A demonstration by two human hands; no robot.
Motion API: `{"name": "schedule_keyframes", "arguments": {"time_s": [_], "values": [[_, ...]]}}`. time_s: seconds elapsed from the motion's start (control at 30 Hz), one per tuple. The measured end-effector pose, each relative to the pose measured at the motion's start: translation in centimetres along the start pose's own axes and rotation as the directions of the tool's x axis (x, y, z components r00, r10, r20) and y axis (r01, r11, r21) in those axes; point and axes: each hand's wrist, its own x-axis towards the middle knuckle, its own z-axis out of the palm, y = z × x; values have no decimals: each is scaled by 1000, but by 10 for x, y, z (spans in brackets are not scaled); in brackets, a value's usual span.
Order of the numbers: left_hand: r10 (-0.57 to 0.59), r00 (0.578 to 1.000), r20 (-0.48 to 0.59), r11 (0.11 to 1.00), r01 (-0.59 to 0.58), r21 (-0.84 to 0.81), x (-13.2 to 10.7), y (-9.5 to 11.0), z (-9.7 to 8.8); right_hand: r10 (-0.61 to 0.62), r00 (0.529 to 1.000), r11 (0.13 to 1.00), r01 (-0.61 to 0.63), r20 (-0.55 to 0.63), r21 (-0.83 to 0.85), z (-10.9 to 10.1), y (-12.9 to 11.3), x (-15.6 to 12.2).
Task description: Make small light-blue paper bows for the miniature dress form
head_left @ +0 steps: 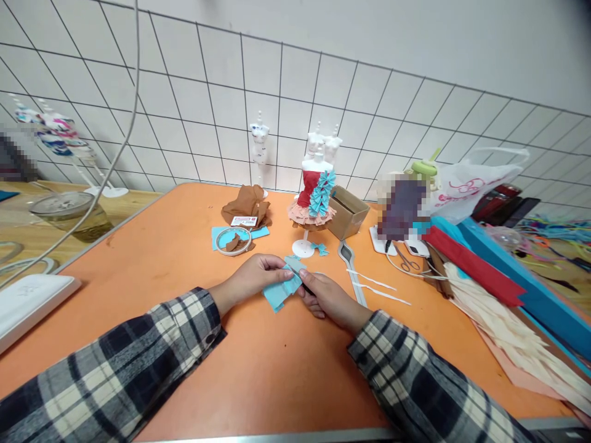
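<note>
While left hand point(253, 278) and right hand point(332, 300) are clamping fingers on a creased, light-blue, fabric-like sheet point(278, 294), it is sitting in front of the small, red-bodiced white mannequin point(310, 188). Uneven tugging could be risking a tear.

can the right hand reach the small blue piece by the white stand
Probably yes: the small blue piece lies just beyond the right hand with nothing visibly between, though that hand is occupied with blue fabric.
</note>
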Motion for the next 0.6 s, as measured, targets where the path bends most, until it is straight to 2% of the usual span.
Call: {"name": "schedule_keyframes", "arguments": {"time_s": [0.1,0.23,0.37,0.6], "values": [[-5,1000,20,994,3,109,1,0,0,-6,1000,1000,6,5,-15,1,0,0],[17,999,37,987,-23,160,1,-2,-1,-15,1000,999,15,0,-32,2,-1,0],[25,999,40,985,-31,170,2,-4,-2,-26,999,998,24,-23,-56,3,-2,1],[18,998,63,996,-24,85,1,-2,3,-15,999,994,10,-46,-111,5,-2,0]]}}
